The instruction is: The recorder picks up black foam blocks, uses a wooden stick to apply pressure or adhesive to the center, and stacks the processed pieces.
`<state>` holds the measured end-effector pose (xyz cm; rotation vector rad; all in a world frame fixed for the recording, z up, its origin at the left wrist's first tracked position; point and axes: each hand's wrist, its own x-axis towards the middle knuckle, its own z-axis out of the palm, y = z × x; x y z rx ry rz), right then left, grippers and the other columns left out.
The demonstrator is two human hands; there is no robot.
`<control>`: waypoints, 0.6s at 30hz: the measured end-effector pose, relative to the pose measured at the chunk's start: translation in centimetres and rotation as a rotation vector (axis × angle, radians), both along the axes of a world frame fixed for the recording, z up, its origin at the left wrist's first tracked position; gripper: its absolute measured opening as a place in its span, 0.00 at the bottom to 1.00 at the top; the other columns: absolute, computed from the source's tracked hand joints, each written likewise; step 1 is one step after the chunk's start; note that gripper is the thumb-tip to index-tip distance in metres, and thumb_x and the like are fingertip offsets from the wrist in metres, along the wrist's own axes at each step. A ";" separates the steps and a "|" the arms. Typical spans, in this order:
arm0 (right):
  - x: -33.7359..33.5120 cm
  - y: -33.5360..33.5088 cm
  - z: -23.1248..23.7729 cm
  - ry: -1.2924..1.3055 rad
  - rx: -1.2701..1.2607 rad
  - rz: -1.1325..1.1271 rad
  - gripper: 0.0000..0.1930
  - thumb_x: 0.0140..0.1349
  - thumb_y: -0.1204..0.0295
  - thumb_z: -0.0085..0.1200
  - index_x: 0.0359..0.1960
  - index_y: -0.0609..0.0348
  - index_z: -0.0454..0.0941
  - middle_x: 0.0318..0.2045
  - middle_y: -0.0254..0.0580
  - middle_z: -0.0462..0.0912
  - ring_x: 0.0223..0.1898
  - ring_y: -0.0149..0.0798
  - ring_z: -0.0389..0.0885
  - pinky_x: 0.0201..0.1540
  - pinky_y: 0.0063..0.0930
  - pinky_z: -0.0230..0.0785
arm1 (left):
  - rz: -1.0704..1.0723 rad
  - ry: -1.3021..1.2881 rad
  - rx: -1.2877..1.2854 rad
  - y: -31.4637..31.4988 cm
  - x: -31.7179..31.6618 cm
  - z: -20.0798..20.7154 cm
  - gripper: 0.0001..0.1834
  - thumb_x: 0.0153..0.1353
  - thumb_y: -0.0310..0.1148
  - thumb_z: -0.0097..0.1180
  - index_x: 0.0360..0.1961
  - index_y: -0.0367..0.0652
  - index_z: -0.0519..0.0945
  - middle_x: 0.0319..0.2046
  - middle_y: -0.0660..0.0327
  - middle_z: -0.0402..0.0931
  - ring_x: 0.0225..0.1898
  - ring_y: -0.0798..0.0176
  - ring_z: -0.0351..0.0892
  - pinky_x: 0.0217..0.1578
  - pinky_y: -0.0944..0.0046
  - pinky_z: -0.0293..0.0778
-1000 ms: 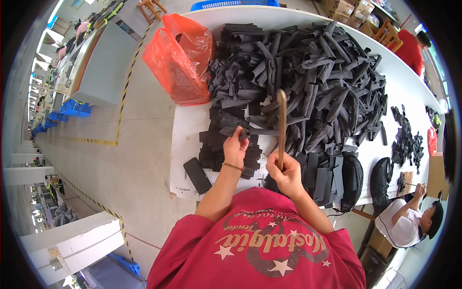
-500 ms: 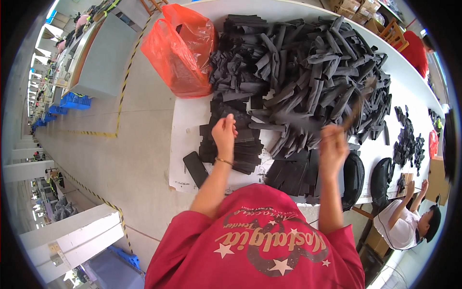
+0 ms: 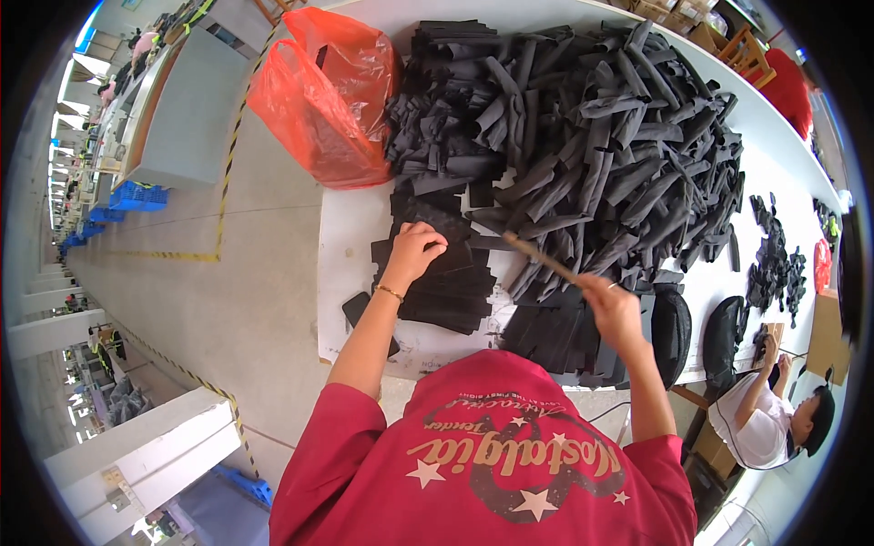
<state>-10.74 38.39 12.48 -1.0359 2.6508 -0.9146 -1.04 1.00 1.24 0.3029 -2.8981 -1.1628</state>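
Observation:
My right hand (image 3: 608, 305) is closed round a thin brown stick (image 3: 544, 258). The stick slants up and to the left, its far end over the lower left edge of the big heap of black strips (image 3: 628, 146). My left hand (image 3: 421, 251) has its fingers curled together above a flat, overlapping stack of black strips (image 3: 451, 296). Whatever its fingertips pinch, if anything, is hidden. Under my left forearm lies a dark phone (image 3: 355, 309), partly covered. More flat black strips (image 3: 546, 337) lie between my right arm and my body.
A red plastic bag (image 3: 328, 100) stands at the table's far left corner, beside a neater black pile (image 3: 437, 136). Black mesh pieces (image 3: 669, 337) lie right of my arm. Across the white table (image 3: 769, 164) at right, a person (image 3: 760, 419) works with raised hands.
The stick has swung over from the right to point left. My right hand is lower and slightly left; my left hand stays over the flat stack, its fingers turned more downward.

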 end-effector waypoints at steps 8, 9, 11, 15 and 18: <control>1.5 -3.1 -1.2 0.015 0.071 0.208 0.12 0.60 0.73 0.54 0.46 0.51 0.78 0.27 0.42 0.80 0.25 0.45 0.81 0.27 0.36 0.73 | -0.066 0.149 -0.051 0.2 0.7 3.3 0.05 0.50 0.35 0.64 0.29 0.51 0.84 0.34 0.67 0.77 0.45 0.56 0.70 0.48 0.58 0.68; 1.6 -3.5 -1.5 0.020 0.071 0.210 0.12 0.60 0.73 0.54 0.46 0.51 0.78 0.27 0.42 0.80 0.25 0.45 0.81 0.27 0.36 0.73 | -0.083 0.168 -0.056 0.5 0.6 3.8 0.05 0.50 0.36 0.64 0.29 0.51 0.84 0.34 0.67 0.78 0.45 0.57 0.71 0.48 0.57 0.68; 2.2 -4.9 -2.6 0.017 0.083 0.204 0.13 0.60 0.72 0.55 0.47 0.52 0.76 0.28 0.44 0.81 0.27 0.48 0.81 0.29 0.38 0.74 | -0.124 0.176 -0.030 2.1 0.5 4.7 0.05 0.50 0.36 0.64 0.29 0.51 0.84 0.37 0.68 0.77 0.48 0.56 0.70 0.50 0.57 0.66; 4.2 -8.3 -4.3 -0.202 -0.159 0.072 0.12 0.60 0.71 0.55 0.46 0.56 0.77 0.28 0.51 0.81 0.30 0.53 0.81 0.31 0.41 0.72 | -0.122 0.408 -0.154 7.8 0.6 9.9 0.06 0.50 0.37 0.65 0.31 0.54 0.83 0.56 0.61 0.68 0.64 0.51 0.58 0.62 0.52 0.54; 6.2 -9.6 -3.8 -0.476 -0.241 -0.003 0.12 0.58 0.75 0.56 0.44 0.63 0.78 0.28 0.56 0.80 0.31 0.54 0.82 0.32 0.38 0.72 | 0.700 0.721 0.283 8.6 2.2 8.3 0.20 0.53 0.40 0.66 0.45 0.42 0.79 0.58 0.52 0.63 0.63 0.53 0.58 0.60 0.51 0.61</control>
